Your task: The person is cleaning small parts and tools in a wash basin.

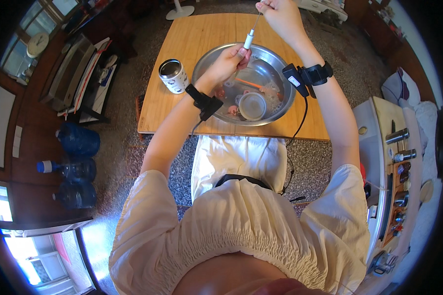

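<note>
My left hand (233,62) grips a slim white cylindrical piece (249,39) above a steel basin (291,96). My right hand (275,9) is raised higher and to the right, at the top edge, its fingers pinching the end of a thin rod that runs down into the white piece. The basin stands on a wooden table and holds liquid with suds, an orange stick-like thing (248,82), a small round lid or dish (252,106) and pinkish pieces (233,110). What the pinkish pieces are, I cannot tell.
A steel-rimmed tumbler (175,82) with printed figures stands left of the basin on the wooden table (203,25). Black straps with cabled devices sit on both wrists; one cable (303,123) hangs over the table's front edge. Blue water bottles (79,140) lie at left; a cabinet stands at right.
</note>
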The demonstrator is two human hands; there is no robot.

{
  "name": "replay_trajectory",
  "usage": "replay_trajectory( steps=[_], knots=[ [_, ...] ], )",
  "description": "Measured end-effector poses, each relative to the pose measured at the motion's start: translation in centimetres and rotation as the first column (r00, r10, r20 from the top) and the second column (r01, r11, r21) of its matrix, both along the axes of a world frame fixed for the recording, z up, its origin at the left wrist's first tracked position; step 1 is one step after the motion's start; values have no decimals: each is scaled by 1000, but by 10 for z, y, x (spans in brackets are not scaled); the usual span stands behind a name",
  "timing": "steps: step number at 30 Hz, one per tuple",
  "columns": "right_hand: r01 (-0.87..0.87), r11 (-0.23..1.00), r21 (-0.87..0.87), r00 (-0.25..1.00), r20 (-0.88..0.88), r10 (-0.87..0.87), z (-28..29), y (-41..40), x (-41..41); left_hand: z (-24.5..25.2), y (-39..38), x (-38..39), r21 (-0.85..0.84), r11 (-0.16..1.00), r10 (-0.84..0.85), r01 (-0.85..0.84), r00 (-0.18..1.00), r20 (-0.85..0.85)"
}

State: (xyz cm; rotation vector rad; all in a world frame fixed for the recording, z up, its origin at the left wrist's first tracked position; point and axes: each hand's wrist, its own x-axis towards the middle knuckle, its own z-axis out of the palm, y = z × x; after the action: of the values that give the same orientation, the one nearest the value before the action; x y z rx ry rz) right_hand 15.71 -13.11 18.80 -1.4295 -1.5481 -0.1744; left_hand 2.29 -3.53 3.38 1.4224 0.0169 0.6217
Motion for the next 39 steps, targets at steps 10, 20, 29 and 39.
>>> replay_trajectory(
  steps=[10,20,29,39],
  knots=[
    [-132,991,-25,989,-68,130,-62,36,12,13,-12,4,-111,993,27,-28,1000,-11],
    [-223,966,-133,967,-158,201,-50,43,13,1,5,-5,-98,994,53,-52,999,1],
    [-125,987,-105,990,45,130,-59,42,12,1,-2,-3,-95,995,34,-34,999,-6],
    [-331,940,-80,901,-324,289,-123,43,18,11,11,-3,-131,979,172,-156,978,116]
  ],
)
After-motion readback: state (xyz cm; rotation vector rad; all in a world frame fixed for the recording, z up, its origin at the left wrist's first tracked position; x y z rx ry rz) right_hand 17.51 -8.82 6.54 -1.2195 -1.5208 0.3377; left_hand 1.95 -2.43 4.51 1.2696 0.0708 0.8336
